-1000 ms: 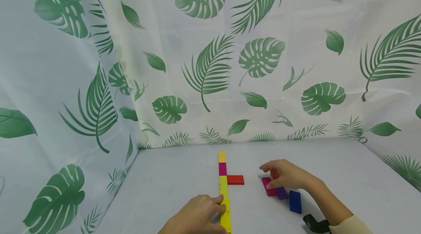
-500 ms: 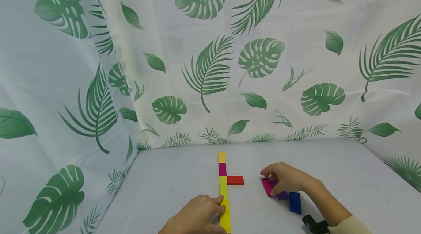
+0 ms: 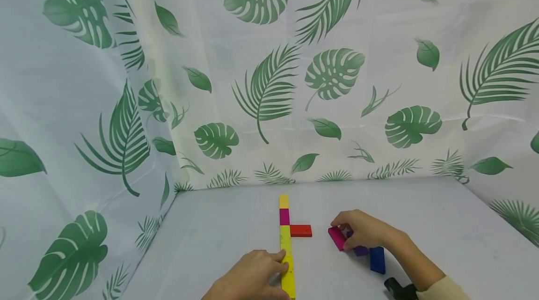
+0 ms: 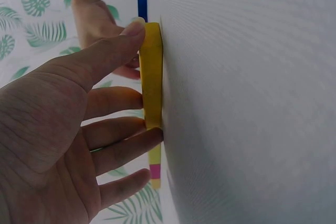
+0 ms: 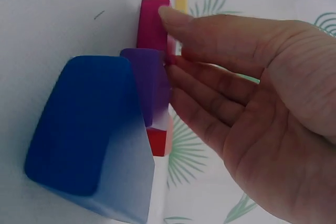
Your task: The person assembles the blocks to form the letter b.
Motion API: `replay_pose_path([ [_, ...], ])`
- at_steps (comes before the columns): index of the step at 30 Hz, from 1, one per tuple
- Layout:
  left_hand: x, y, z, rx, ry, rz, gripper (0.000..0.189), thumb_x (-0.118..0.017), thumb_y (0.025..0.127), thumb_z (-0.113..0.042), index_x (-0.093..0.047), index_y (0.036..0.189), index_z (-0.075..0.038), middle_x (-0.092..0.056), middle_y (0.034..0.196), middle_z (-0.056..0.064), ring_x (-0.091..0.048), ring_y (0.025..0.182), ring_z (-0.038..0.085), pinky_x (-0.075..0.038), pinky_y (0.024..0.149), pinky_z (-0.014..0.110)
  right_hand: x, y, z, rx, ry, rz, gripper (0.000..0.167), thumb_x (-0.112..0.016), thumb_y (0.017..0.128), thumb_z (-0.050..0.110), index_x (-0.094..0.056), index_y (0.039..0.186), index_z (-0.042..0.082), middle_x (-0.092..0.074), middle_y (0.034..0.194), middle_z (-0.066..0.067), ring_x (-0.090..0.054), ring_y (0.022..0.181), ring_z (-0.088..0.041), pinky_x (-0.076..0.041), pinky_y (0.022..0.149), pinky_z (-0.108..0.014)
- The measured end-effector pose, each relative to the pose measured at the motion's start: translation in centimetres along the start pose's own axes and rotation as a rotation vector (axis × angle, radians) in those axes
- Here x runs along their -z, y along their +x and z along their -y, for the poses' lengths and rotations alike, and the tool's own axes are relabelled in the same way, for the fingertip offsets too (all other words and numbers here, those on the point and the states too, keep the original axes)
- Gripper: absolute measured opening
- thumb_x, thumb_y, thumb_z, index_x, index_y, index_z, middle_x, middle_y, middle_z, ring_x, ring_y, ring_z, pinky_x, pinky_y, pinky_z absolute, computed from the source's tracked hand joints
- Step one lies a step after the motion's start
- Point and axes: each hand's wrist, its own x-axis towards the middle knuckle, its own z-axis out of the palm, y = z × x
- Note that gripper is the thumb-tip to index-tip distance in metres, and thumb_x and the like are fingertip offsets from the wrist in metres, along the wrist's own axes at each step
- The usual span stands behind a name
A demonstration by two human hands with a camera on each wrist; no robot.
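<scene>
In the head view my left hand (image 3: 254,274) lies along the left side of a bright yellow block (image 3: 288,277), nearest in a straight row. Its extended thumb and fingers touch that block in the left wrist view. Beyond it in the row come a paler yellow block (image 3: 285,239), a magenta one (image 3: 284,216) and a golden-yellow one (image 3: 284,201). With thumb and fingertips, my right hand (image 3: 364,229) pinches a loose magenta block (image 3: 337,238). A purple block (image 5: 144,85) sits just behind it, partly hidden by the hand in the head view.
A red block (image 3: 301,230) juts right from the row. To the right stands a blue block (image 3: 377,260); a bit of red block (image 5: 157,142) shows behind the purple one. A black object (image 3: 400,289) is by the right wrist. Leaf-patterned sheets (image 3: 337,150) wall the table.
My right hand has come down onto the loose magenta block and drawn it a little left, away from the purple one. My left hand stays on the yellow block.
</scene>
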Motion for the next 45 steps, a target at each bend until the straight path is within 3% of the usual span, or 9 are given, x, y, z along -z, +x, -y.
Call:
replay_pose_path([
  [6, 0.2, -0.1, 0.0, -0.012, 0.015, -0.011, 0.061, -0.08, 0.084, -0.06, -0.07, 0.136, -0.03, -0.063, 0.146, -0.006, -0.066, 0.11, 0.004, -0.055, 0.099, 0.027, -0.3, 0.4, 0.1, 0.048, -0.007, 0.002, 0.048, -0.09, 0.082, 0.023, -0.073, 0.124, 0.007, -0.069, 0.119, -0.003, -0.063, 0.106, -0.024, -0.062, 0.088, -0.047],
  [14, 0.4, 0.0, -0.1, 0.012, 0.0, 0.001, 0.061, -0.08, 0.083, -0.06, -0.07, 0.136, -0.031, -0.063, 0.146, -0.007, -0.066, 0.11, 0.003, -0.055, 0.1, 0.027, -0.4, 0.7, 0.5, 0.029, 0.006, 0.004, 0.056, -0.089, 0.082, 0.02, -0.068, 0.13, 0.0, -0.07, 0.116, -0.005, -0.066, 0.104, -0.025, -0.062, 0.088, -0.047],
  [22, 0.5, 0.2, -0.3, 0.06, -0.029, 0.018, 0.059, -0.079, 0.083, -0.061, -0.07, 0.135, -0.032, -0.062, 0.147, -0.011, -0.065, 0.107, 0.002, -0.056, 0.101, 0.027, -0.5, 1.0, 0.4, 0.037, 0.011, 0.01, 0.049, -0.088, 0.084, 0.019, -0.07, 0.128, 0.004, -0.069, 0.114, -0.003, -0.067, 0.101, -0.022, -0.062, 0.086, -0.042],
  [31, 0.4, 0.3, -0.4, 0.059, -0.05, 0.014, 0.06, -0.081, 0.082, -0.06, -0.071, 0.134, -0.031, -0.062, 0.146, -0.011, -0.059, 0.092, -0.004, -0.056, 0.096, 0.024, -0.9, 1.1, 0.4, 0.038, -0.016, 0.013, 0.048, -0.086, 0.086, 0.019, -0.07, 0.129, 0.005, -0.068, 0.123, -0.005, -0.066, 0.103, -0.021, -0.062, 0.089, -0.044],
  [45, 0.1, 0.5, -0.4, 0.092, -0.094, 0.042, 0.056, -0.08, 0.083, -0.059, -0.072, 0.132, -0.034, -0.064, 0.143, -0.013, -0.062, 0.091, -0.003, -0.058, 0.096, 0.025, -1.6, 1.3, 0.6, 0.034, -0.035, 0.008, 0.046, -0.084, 0.088, 0.021, -0.072, 0.13, 0.006, -0.066, 0.129, -0.007, -0.064, 0.104, -0.021, -0.061, 0.091, -0.047],
])
